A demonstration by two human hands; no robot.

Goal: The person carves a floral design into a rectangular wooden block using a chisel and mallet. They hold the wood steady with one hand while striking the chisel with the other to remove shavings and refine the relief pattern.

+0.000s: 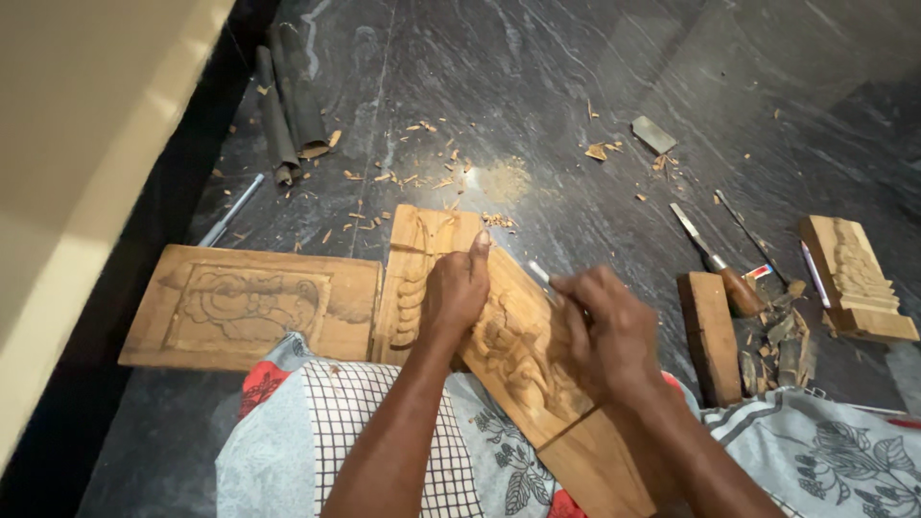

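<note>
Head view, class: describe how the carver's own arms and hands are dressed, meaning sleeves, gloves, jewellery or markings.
Both forearms are bare, with no sleeves in view. The left hand and right hand wear no gloves, and no rings, watch or bands show. No markings are visible.
</note>
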